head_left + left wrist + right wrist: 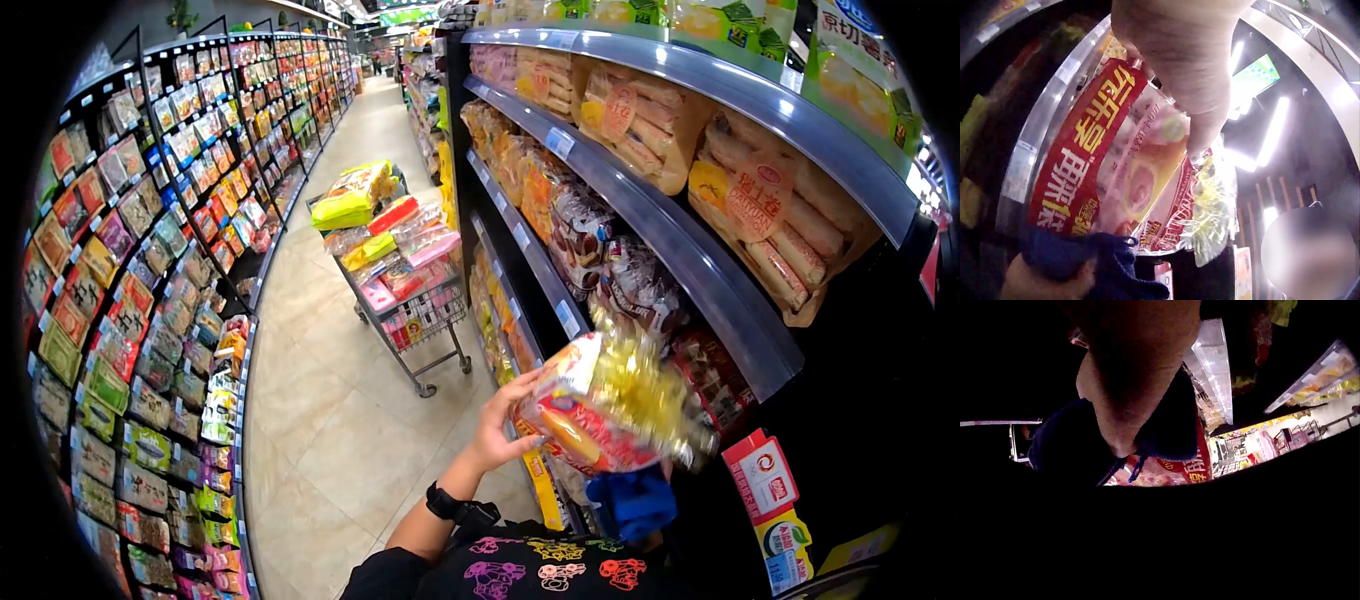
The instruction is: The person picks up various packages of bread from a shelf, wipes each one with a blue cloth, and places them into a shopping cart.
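My left hand (pixel 497 425) grips the end of a red and clear bag of bread (pixel 585 425), its thumb over the front and the other fingers partly hidden behind. Crinkled gold wrapping flares from the bag's far end. The left wrist view shows a red banner with yellow and white characters and a picture of a filled roll on the bag. At the bag's lower edge, my right hand (pixel 1132 381) holds a bunched dark blue cloth (pixel 632 503). In the left wrist view the cloth overlaps the bag's bottom edge; its folds hide part of the right fingers.
Close on the right stands a shelf unit (pixel 640 205) stacked with bagged rolls (pixel 775 220). A loaded shopping cart (pixel 420 315) is in the aisle (pixel 320 440) ahead. Racks of packets (pixel 130 330) line the left side. A red price sign (pixel 765 480) sticks out at lower right.
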Tool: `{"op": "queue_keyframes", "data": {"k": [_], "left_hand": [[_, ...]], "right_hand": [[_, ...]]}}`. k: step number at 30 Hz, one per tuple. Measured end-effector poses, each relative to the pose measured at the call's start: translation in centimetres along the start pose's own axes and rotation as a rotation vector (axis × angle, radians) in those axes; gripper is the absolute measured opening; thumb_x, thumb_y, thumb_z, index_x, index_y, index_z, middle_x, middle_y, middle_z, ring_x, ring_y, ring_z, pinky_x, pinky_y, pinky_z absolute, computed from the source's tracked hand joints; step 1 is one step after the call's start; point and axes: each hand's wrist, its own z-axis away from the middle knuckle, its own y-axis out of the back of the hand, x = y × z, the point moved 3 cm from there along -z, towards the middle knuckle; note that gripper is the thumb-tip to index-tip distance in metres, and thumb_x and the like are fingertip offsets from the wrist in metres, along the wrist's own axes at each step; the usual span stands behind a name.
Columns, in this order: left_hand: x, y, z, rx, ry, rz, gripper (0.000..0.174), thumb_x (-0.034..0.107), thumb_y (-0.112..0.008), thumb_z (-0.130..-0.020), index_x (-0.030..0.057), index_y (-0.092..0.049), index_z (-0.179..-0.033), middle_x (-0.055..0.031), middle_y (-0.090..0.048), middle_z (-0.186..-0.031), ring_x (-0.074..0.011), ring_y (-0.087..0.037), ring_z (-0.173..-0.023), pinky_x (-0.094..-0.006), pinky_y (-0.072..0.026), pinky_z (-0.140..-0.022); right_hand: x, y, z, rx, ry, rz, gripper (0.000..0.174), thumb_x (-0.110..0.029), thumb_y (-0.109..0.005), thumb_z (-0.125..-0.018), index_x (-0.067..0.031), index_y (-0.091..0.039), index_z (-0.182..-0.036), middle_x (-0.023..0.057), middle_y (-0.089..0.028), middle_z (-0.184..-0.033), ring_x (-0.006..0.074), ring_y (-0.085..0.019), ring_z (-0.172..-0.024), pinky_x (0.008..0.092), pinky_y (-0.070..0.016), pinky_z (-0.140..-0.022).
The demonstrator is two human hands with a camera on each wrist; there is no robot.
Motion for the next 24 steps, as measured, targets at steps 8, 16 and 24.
{"op": "queue_keyframes", "data": {"k": [8, 16, 24], "left_hand": [[-2.4, 4.8, 2.9, 0.118, 0.379, 0.073, 0.087, 0.015, -0.077, -0.066, 0.0035, -0.024, -0.135, -0.0122, -0.042, -0.126, -0.0174, -0.044, -0.115, -0.0331, -0.0350, -0.097], [-4.7, 8.2, 4.8, 0.259, 0.558, 0.445, 0.092, 0.006, -0.078, -0.063, 0.0024, -0.022, -0.136, -0.0092, -0.045, -0.125, -0.0181, -0.047, -0.112, -0.0328, -0.0388, -0.095], [-3.6, 11.9, 4.5, 0.367, 0.443, 0.233, 0.080, 0.001, -0.075, -0.062, 0.0018, -0.031, -0.129, -0.0092, -0.049, -0.118, -0.0168, -0.050, -0.107, -0.0309, -0.0415, -0.092]], "right_hand": [[0.4, -6.3, -2.4, -0.201, -0.258, -0.521, 0.078, -0.015, -0.065, -0.063, -0.0013, -0.030, -0.131, 0.0080, -0.048, -0.116, 0.0208, -0.049, -0.106, 0.0365, -0.0382, -0.096], [2.5, -11.0, -2.6, -0.127, -0.512, -0.553, 0.053, -0.003, -0.059, -0.075, -0.0043, -0.041, -0.125, 0.0091, -0.050, -0.119, 0.0216, -0.050, -0.107, 0.0362, -0.0404, -0.093], [-5.3, -16.1, -5.1, -0.088, 0.063, -0.060, 0.061, -0.001, -0.066, -0.069, -0.0037, -0.042, -0.124, 0.0138, -0.053, -0.110, 0.0225, -0.055, -0.099, 0.0329, -0.0425, -0.088]]}}
